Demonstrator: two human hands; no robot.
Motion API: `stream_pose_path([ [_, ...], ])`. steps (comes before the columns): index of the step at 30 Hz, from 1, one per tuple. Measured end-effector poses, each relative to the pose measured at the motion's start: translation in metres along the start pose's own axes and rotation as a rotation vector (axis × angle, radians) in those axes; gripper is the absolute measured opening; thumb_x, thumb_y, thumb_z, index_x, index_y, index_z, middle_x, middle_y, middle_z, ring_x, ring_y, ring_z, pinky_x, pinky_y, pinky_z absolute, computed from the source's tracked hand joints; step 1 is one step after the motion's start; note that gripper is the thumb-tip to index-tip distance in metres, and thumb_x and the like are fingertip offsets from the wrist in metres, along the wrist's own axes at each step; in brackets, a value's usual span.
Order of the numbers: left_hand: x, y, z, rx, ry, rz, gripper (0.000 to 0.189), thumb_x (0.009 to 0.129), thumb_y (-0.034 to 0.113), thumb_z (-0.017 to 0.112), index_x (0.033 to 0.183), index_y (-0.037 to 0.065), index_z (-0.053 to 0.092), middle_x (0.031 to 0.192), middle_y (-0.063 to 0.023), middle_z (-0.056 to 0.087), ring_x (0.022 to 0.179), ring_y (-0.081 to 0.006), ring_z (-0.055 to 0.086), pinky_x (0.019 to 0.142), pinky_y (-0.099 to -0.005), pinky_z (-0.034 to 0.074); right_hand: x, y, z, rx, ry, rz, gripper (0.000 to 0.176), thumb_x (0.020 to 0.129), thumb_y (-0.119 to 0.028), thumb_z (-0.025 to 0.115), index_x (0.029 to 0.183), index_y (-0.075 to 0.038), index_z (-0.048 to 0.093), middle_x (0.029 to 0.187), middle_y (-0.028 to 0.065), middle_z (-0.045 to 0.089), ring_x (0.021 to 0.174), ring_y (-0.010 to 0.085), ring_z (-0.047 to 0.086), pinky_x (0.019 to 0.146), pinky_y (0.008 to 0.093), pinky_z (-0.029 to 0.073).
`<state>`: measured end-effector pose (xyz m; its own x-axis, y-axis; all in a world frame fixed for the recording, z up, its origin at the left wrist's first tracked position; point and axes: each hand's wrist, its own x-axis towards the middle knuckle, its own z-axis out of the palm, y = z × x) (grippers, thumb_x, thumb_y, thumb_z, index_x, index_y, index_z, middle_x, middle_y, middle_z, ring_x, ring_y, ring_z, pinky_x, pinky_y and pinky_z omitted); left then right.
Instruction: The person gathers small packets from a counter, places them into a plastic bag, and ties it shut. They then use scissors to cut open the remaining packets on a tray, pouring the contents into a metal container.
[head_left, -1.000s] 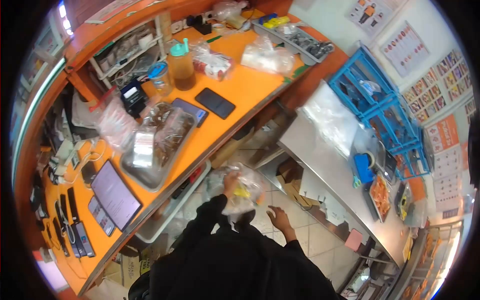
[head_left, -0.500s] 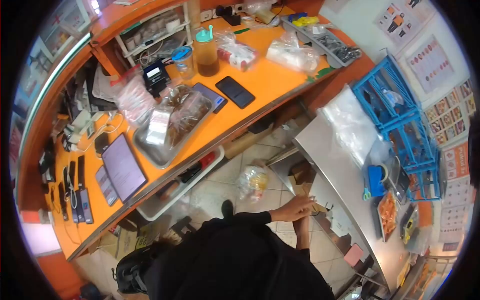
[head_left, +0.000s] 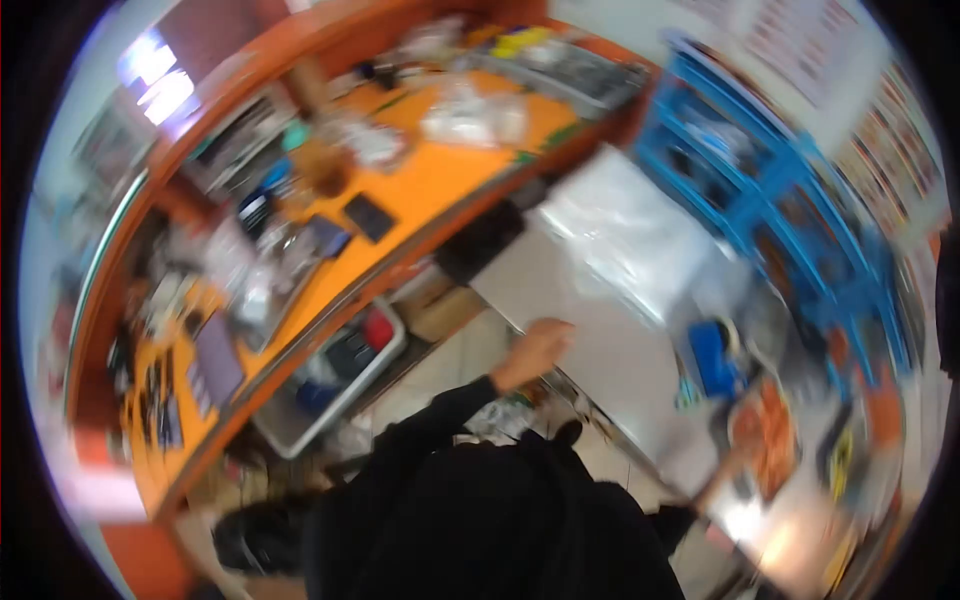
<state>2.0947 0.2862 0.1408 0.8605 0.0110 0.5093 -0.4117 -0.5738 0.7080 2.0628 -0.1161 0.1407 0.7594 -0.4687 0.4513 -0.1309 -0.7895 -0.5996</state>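
My left hand (head_left: 538,352) is over the near edge of the steel table (head_left: 610,350), blurred, with nothing visible in it. Farther right, my right hand (head_left: 733,465) reaches to the left side of a tray of orange-red food pieces (head_left: 768,430); motion smears its fingers, and I cannot tell whether it grips anything. Between the hands, toward the wall, lie teal-handled scissors (head_left: 686,385), a blue box (head_left: 708,360) and a roll of tape (head_left: 735,340). A stack of clear plastic bags (head_left: 620,230) covers the table's far end.
A blue rack (head_left: 740,170) stands along the wall behind the steel table. To the left runs an orange counter (head_left: 420,170) with a phone (head_left: 369,217), a tablet (head_left: 215,355) and bagged goods. Below it is a white-rimmed bin (head_left: 345,400); a black bag (head_left: 260,535) sits lower left.
My hands were together low beside the table; now they are apart, the left at the table edge, the right out by the food tray. The view has turned and moved closer to the steel table.
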Motion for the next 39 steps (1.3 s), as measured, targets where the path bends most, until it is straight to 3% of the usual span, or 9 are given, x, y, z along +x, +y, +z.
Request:
stream_pose_path([
  [7, 0.100, 0.010, 0.075, 0.510, 0.093, -0.124, 0.040, 0.074, 0.022, 0.050, 0.111, 0.010, 0.041, 0.115, -0.0135, 0.033, 0.109, -0.0310, 0.028, 0.090, -0.0474, 0.022, 0.077, 0.110, -0.055, -0.477, 0.117, 0.205, 0.036, 0.080, -0.020, 0.039, 0.110, -0.002, 0.043, 0.101, 0.0139, 0.051, 0.093, 0.0235, 0.049, 0.078, 0.0304, 0.037],
  [10, 0.106, -0.033, 0.097, 0.545, -0.061, -0.175, 0.045, 0.075, 0.029, 0.048, 0.114, 0.011, 0.038, 0.115, -0.0126, 0.033, 0.110, -0.0288, 0.027, 0.091, -0.0505, 0.018, 0.081, 0.119, -0.058, -0.470, 0.076, 0.238, 0.037, 0.079, -0.021, 0.039, 0.111, -0.001, 0.042, 0.100, 0.0144, 0.052, 0.091, 0.0233, 0.049, 0.076, 0.0299, 0.037],
  [20, 0.109, -0.043, 0.094, 0.507, 0.024, -0.062, 0.042, 0.074, 0.030, 0.049, 0.111, 0.010, 0.042, 0.111, -0.0125, 0.040, 0.107, -0.0304, 0.032, 0.090, -0.0473, 0.019, 0.078, 0.123, -0.063, -0.334, 0.014, 0.466, 0.047, 0.073, -0.024, 0.039, 0.115, -0.001, 0.037, 0.095, 0.0176, 0.052, 0.083, 0.0251, 0.052, 0.067, 0.0312, 0.040],
  [22, 0.108, -0.045, 0.095, 0.539, 0.009, -0.077, 0.041, 0.076, 0.030, 0.048, 0.111, 0.011, 0.041, 0.112, -0.0127, 0.040, 0.107, -0.0306, 0.032, 0.090, -0.0466, 0.019, 0.078, 0.126, -0.057, -0.425, 0.148, 0.264, 0.047, 0.076, -0.029, 0.039, 0.116, -0.003, 0.037, 0.095, 0.0191, 0.052, 0.081, 0.0305, 0.053, 0.066, 0.0351, 0.041],
  [26, 0.110, -0.047, 0.096, 0.550, 0.025, -0.010, 0.040, 0.074, 0.028, 0.049, 0.109, 0.010, 0.043, 0.111, -0.0113, 0.040, 0.106, -0.0282, 0.033, 0.089, -0.0465, 0.021, 0.076, 0.156, -0.054, -0.471, 0.067, 0.296, 0.040, 0.076, -0.029, 0.047, 0.105, -0.001, 0.047, 0.091, 0.0192, 0.052, 0.079, 0.0324, 0.052, 0.066, 0.0373, 0.041],
  [34, 0.107, -0.047, 0.096, 0.577, 0.017, -0.030, 0.041, 0.078, 0.032, 0.045, 0.112, 0.010, 0.040, 0.114, -0.0118, 0.037, 0.108, -0.0287, 0.030, 0.092, -0.0461, 0.018, 0.071, 0.085, -0.045, -0.771, 0.150, 0.437, 0.040, 0.076, -0.030, 0.048, 0.103, -0.001, 0.048, 0.090, 0.0201, 0.052, 0.079, 0.0322, 0.051, 0.068, 0.0400, 0.040],
  [36, 0.107, -0.047, 0.095, 0.557, 0.044, -0.007, 0.041, 0.078, 0.032, 0.045, 0.112, 0.010, 0.040, 0.114, -0.0112, 0.037, 0.109, -0.0284, 0.030, 0.092, -0.0461, 0.017, 0.057, 0.075, -0.034, -0.615, 0.389, -0.055, 0.037, 0.071, -0.022, 0.055, 0.103, -0.004, 0.048, 0.091, 0.0182, 0.052, 0.080, 0.0298, 0.051, 0.070, 0.0398, 0.040],
  [38, 0.106, -0.048, 0.092, 0.452, 0.073, 0.000, 0.039, 0.075, 0.028, 0.050, 0.109, 0.010, 0.043, 0.112, -0.0129, 0.040, 0.107, -0.0285, 0.032, 0.090, -0.0459, 0.021, 0.026, 0.039, 0.009, -0.213, 0.276, -0.043, 0.033, 0.068, -0.015, 0.057, 0.099, -0.005, 0.050, 0.090, 0.0157, 0.052, 0.081, 0.0277, 0.050, 0.071, 0.0372, 0.040],
  [39, 0.104, -0.051, 0.090, 0.439, 0.074, 0.026, 0.039, 0.075, 0.028, 0.050, 0.109, 0.010, 0.043, 0.112, -0.0129, 0.040, 0.107, -0.0285, 0.032, 0.090, -0.0459, 0.021, 0.012, -0.002, 0.013, -0.075, -0.053, -0.005, 0.027, 0.069, -0.011, 0.055, 0.095, -0.006, 0.052, 0.089, 0.0129, 0.053, 0.083, 0.0255, 0.050, 0.071, 0.0345, 0.040],
])
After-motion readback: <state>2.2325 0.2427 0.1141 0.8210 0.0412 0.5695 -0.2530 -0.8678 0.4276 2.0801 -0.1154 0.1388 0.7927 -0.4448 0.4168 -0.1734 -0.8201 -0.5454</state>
